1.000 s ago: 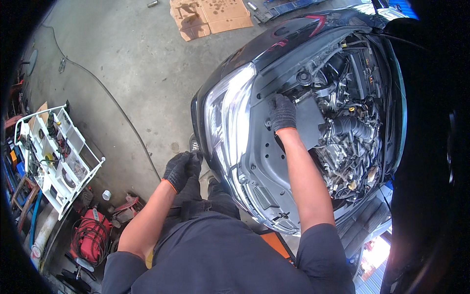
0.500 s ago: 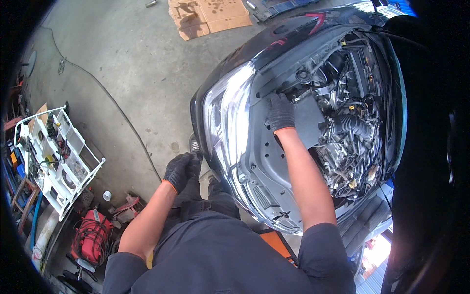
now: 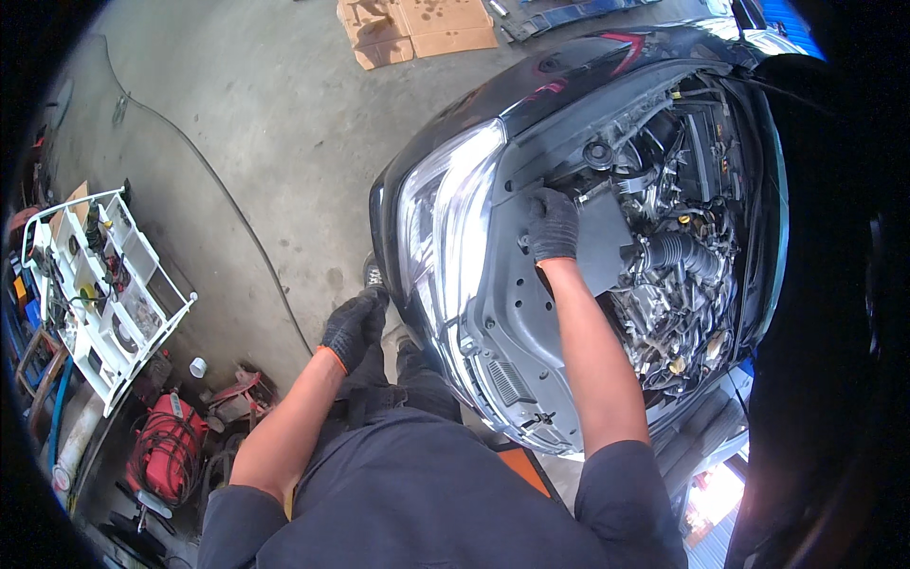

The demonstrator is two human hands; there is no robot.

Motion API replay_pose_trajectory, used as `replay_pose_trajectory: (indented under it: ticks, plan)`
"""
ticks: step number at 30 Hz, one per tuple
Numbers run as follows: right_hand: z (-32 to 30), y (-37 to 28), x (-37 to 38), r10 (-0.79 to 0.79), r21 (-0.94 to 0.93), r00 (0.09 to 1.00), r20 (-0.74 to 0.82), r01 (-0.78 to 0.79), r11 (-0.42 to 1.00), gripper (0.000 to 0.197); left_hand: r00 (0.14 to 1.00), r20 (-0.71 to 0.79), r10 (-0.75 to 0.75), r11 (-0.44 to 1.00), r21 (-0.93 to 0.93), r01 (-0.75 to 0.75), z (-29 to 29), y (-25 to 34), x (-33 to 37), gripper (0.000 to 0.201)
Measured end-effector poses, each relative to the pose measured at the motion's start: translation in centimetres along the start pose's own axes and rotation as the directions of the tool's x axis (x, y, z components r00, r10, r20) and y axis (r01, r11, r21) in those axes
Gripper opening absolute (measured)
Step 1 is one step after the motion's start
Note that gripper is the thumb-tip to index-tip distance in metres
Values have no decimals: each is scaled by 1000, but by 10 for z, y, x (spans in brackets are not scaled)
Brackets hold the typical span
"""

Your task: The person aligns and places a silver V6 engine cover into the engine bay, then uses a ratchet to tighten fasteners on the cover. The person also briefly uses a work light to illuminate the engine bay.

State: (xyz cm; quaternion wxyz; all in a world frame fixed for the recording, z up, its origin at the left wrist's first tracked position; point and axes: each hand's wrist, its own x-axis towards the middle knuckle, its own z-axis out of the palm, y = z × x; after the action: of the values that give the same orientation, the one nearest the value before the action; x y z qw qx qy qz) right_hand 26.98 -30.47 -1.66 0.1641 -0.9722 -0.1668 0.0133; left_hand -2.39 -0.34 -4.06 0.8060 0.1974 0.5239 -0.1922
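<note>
My right hand (image 3: 553, 226), in a dark glove with an orange cuff, is closed over the grey plastic front panel (image 3: 536, 332) of a car's open engine bay. Its fingers curl down beside a flat grey box cover (image 3: 605, 242), and what they grip, if anything, is hidden. Low in front of my legs, outside the bumper, hangs my left hand (image 3: 351, 329), gloved alike. Its fingers are curled in and I cannot make out anything in them. A bright headlight (image 3: 450, 209) lies between the two hands. Behind the box cover is a ribbed black air hose (image 3: 678, 251).
A raised dark hood (image 3: 834, 313) bounds the right side. At left stand a white rack (image 3: 133, 322) with tools and a red machine (image 3: 171, 450) wound with cable. A dark hose (image 3: 223, 190) crosses the floor, and stained cardboard (image 3: 417, 27) lies at the far side.
The view has shifted slightly, so the car and floor things sit a little differently. My right hand stays at the front panel, its fingers curled in more. My left hand has barely moved.
</note>
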Motion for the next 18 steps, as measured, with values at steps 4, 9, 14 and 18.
replay_pose_trajectory:
  ticks: [4, 9, 14, 18]
  plan:
    - [-1, 9, 3, -96, -66, 995, 30, 98, 993, 20, 1000, -17, -8, 1000, 6, 8, -10, -13, 13, 19]
    - [-8, 6, 8, -149, -78, 987, 67, 154, 985, 20, 1000, -8, 8, 999, 37, -8, -17, -22, 20, 21]
    - [-13, -3, 13, -179, -159, 977, 116, 197, 968, 20, 1000, 17, -1, 1000, 8, 1, -22, -18, 26, 20]
    - [-16, -7, 16, -97, -219, 976, 196, 140, 966, 20, 997, 71, -18, 1000, 14, 17, -23, -14, 23, 22]
